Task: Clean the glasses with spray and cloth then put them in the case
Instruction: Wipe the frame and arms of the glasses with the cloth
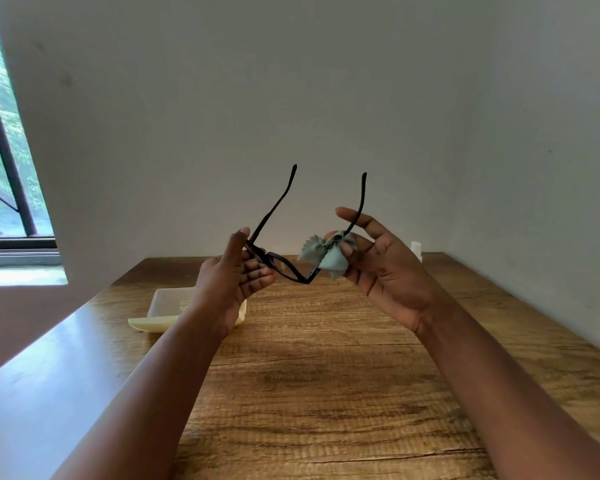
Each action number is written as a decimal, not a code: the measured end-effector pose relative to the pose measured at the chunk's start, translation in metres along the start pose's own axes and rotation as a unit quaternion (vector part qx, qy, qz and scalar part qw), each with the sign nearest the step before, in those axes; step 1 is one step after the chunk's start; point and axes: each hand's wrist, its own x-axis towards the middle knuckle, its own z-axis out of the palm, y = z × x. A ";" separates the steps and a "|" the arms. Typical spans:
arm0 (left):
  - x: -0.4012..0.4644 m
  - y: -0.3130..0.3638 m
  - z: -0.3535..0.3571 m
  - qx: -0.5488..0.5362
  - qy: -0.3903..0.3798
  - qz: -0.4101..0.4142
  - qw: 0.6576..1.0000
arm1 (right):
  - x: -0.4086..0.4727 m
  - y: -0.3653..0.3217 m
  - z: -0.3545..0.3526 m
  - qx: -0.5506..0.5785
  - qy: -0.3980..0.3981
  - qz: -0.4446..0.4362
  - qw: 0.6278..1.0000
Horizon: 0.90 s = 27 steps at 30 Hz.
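Observation:
Black-framed glasses point(284, 268) are held up above the wooden table, their two arms pointing up and away. My left hand point(236, 278) grips the left end of the frame, thumb up beside the hinge. My right hand point(378, 268) pinches a pale green-grey cloth point(326, 256) around the right lens, thumb and middle fingers on the cloth, index finger stretched out past the right arm. A cream glasses case point(167, 308) lies open on the table behind my left wrist. A white spray bottle point(416, 249) peeks out behind my right hand, mostly hidden.
The wooden table point(309, 375) runs forward to a grey wall, with another wall close on the right. A barred window point(4, 150) is at the far left beyond the table's left edge.

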 end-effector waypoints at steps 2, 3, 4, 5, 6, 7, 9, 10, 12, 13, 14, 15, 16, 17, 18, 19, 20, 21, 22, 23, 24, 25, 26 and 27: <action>0.000 0.000 0.000 -0.005 0.002 0.003 1.000 | -0.002 0.005 0.003 -0.027 -0.029 0.013 0.999; 0.000 0.000 0.000 -0.007 0.001 0.007 1.000 | -0.003 0.008 0.004 -0.045 -0.042 0.019 0.998; -0.001 0.000 0.000 -0.009 -0.001 0.009 1.000 | -0.003 0.011 0.005 -0.060 -0.050 0.024 0.997; -0.001 0.001 -0.001 -0.010 -0.001 0.012 1.000 | -0.004 0.013 0.006 -0.070 -0.054 0.028 0.996; -0.002 0.001 -0.001 -0.012 0.000 0.016 1.000 | -0.004 0.014 0.007 -0.074 -0.054 0.030 0.995; -0.002 0.001 -0.001 -0.014 0.002 0.020 1.000 | -0.004 0.015 0.008 -0.076 -0.051 0.029 0.995; -0.003 0.002 0.000 -0.016 0.006 0.019 1.000 | -0.003 0.017 0.008 -0.079 -0.037 0.017 0.996; -0.003 0.002 0.000 -0.014 0.008 0.015 1.000 | -0.003 0.017 0.008 -0.078 -0.025 0.008 0.997; -0.002 0.000 0.002 0.003 0.008 0.014 1.000 | -0.002 0.017 0.007 -0.071 -0.006 -0.006 0.997; -0.002 -0.002 0.002 0.024 0.012 0.026 0.999 | -0.002 0.017 0.007 -0.065 0.002 -0.011 0.998; -0.001 -0.004 0.003 0.060 0.026 0.053 0.996 | -0.002 0.017 0.007 -0.058 0.010 -0.017 0.998; 0.001 -0.008 0.003 0.119 0.052 0.098 0.987 | -0.001 0.016 0.007 -0.051 0.021 -0.024 0.998; 0.003 -0.011 0.003 0.198 0.091 0.159 0.963 | -0.001 0.015 0.006 -0.046 0.033 -0.032 0.998; 0.004 -0.012 0.002 0.280 0.132 0.240 0.920 | 0.000 0.014 0.006 -0.043 0.047 -0.040 0.997; 0.002 -0.010 0.002 0.342 0.159 0.335 0.863 | 0.001 0.013 0.005 -0.041 0.060 -0.048 0.996; 0.001 -0.008 0.003 0.388 0.159 0.425 0.802 | 0.001 0.013 0.005 -0.041 0.071 -0.054 0.995; 0.001 -0.007 0.004 0.425 0.138 0.491 0.748 | 0.002 0.013 0.005 -0.042 0.081 -0.058 0.994; -0.001 -0.008 0.006 0.455 0.105 0.530 0.708 | 0.002 0.014 0.005 -0.042 0.089 -0.061 0.993; -0.002 -0.011 0.008 0.485 0.068 0.546 0.680 | 0.002 0.015 0.005 -0.042 0.096 -0.063 0.993; -0.004 -0.013 0.011 0.514 0.038 0.548 0.659 | 0.002 0.016 0.006 -0.043 0.100 -0.063 0.992; -0.005 -0.015 0.014 0.537 0.018 0.546 0.642 | 0.002 0.017 0.006 -0.044 0.103 -0.063 0.992; -0.006 -0.018 0.015 0.559 0.007 0.541 0.629 | 0.001 0.018 0.007 -0.045 0.104 -0.061 0.992; -0.007 -0.020 0.017 0.576 0.000 0.536 0.617 | 0.001 0.018 0.008 -0.047 0.103 -0.059 0.992; -0.007 -0.020 0.017 0.589 -0.005 0.533 0.608 | 0.001 0.019 0.008 -0.048 0.101 -0.057 0.992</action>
